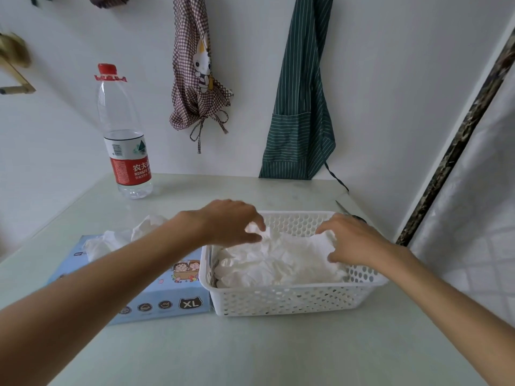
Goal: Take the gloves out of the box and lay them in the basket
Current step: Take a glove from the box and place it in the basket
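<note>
A heap of white gloves (278, 260) lies in the one white perforated basket (287, 300); their number cannot be told. Two hands work over it: the left hand (231, 221) pinches a glove edge with curled fingers (257, 222), and the right hand (349, 238) grips the heap's right edge. One blue box (164, 296) touches the basket's left side, more gloves bulging from its top. On the desk (250, 352) stands one water bottle (124, 135). Two aprons (298, 107) hang behind.
</note>
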The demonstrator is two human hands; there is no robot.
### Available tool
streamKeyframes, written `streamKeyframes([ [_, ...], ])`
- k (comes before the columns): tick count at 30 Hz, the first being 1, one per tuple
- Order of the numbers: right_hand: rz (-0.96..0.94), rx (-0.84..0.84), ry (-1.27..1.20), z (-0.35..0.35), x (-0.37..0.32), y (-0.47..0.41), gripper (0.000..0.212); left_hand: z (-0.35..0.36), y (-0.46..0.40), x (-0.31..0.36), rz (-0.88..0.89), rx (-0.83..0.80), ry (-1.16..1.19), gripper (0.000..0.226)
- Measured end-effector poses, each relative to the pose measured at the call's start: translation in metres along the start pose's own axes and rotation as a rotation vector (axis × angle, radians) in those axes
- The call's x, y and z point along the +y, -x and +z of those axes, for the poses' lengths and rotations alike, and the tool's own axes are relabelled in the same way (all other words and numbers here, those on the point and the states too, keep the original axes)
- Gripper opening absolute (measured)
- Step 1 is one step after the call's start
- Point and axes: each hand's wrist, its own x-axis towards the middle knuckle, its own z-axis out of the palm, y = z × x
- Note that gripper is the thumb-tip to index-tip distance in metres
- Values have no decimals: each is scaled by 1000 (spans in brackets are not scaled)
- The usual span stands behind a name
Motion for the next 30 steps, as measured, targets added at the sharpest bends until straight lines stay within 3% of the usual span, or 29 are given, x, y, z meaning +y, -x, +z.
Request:
streamKeyframes([
  [3,-142,182,-48,-14,-12,0,23,25,-14,2,53,-254,-41,72],
  [5,-239,-72,-292,-15,-22,-5,12,40,-23,-1,59,-336,-110,85],
  [7,-284,-385,-333,-6,-29,-13,9,49,-26,-3,67,-377,-195,93],
  [8,-268,-457,-307,-1,-29,-18,8,52,-27,-4,69,-389,-227,95],
  [18,-207,-587,-137,26,-34,-32,15,59,-28,-2,13,-391,-191,99],
  [22,-205,-498,-246,-7,-20,-32,26,45,-23,-11,-23,-400,-162,101],
  [24,-142,-443,-316,-15,-11,-33,43,46,-18,-15,-24,-438,-220,101],
  [27,-44,-545,-84,-5,-10,-34,79,50,-16,-12,-20,-467,-305,98],
  [30,0,-575,-58,11,-11,-34,87,49,-18,-5,-46,-482,-308,96],
])
